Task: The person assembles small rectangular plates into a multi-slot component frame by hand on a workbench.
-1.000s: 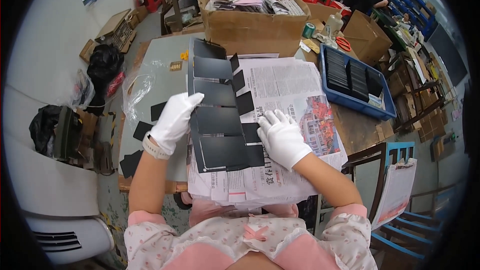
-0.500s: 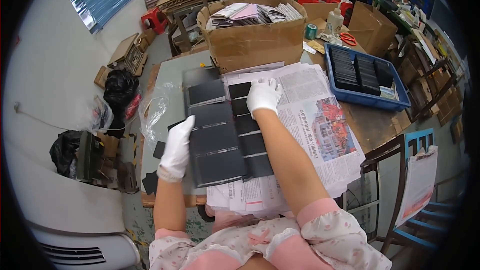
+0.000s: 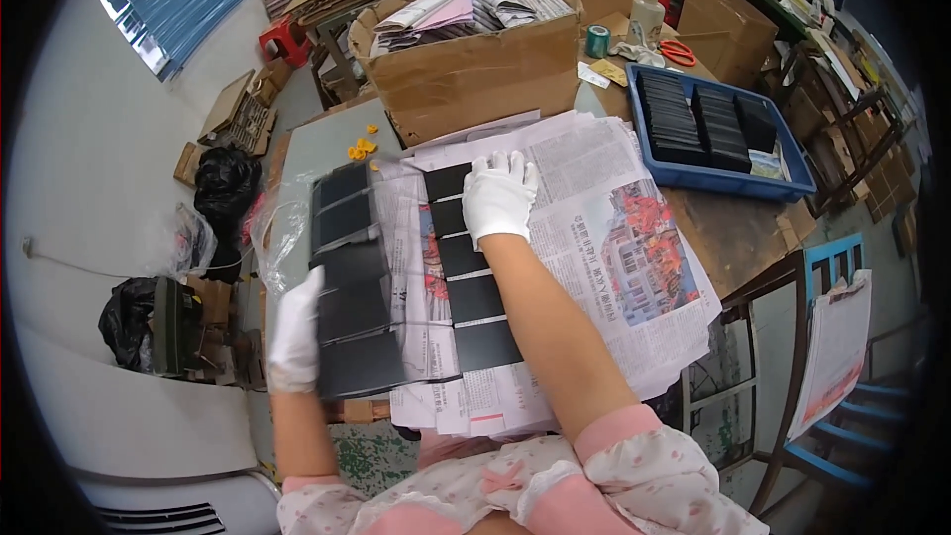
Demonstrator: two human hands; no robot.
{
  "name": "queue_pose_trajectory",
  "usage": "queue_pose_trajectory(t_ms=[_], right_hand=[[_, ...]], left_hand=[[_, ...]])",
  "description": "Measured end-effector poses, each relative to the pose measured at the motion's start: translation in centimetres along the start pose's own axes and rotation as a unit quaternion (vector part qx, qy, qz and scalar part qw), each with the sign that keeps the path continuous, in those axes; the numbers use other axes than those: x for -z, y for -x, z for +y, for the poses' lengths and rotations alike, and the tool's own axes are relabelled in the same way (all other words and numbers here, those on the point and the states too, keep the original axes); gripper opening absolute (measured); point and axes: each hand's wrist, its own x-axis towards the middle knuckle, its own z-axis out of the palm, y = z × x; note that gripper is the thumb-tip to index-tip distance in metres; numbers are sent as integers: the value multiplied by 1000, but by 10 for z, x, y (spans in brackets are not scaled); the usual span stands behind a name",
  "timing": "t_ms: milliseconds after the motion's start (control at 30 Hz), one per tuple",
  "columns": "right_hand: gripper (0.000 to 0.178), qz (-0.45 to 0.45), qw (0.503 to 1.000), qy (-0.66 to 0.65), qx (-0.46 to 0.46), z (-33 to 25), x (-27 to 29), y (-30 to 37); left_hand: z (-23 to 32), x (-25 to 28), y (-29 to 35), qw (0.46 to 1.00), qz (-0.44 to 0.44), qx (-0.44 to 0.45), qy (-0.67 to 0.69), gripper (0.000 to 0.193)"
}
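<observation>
Our left hand (image 3: 294, 332) at a black-panelled sheet (image 3: 355, 299), our right hand (image 3: 498, 196) on black cards (image 3: 475, 299).
At eight o'clock the left blurs beside the sheet; we cannot tell if it grips. The right is released, fingers spread, over newspaper (image 3: 584, 213); beyond, a blue tray (image 3: 713, 178) at two o'clock and a cardboard carton (image 3: 475, 89) at twelve top the counter (image 3: 728, 243).

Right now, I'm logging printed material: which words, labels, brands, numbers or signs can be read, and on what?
Newspaper sheets: headline and columns in print, wording not copied here.
Sheet on the chair: too small to read.
Papers in the carton: too small to read.
</observation>
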Motion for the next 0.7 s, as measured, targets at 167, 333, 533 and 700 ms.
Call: queue_pose_trajectory(t_ms=[167, 333, 533, 700], right_hand=[[34, -14, 999, -48, 7, -9, 12, -1], [31, -12, 999, -30, 6, -12, 5, 0], [33, -30, 998, -46, 3, -9, 6, -5], [62, 80, 966, -244, -29, -13, 48, -22]], left_hand=[[-15, 6, -19, 1000, -19, -18, -15, 49], [-23, -85, -20, 970, -73, -102, -207, 52], [10, 29, 15, 994, 64, -80, 49, 40], [37, 8, 40, 971, 7, -121, 208, 43]])
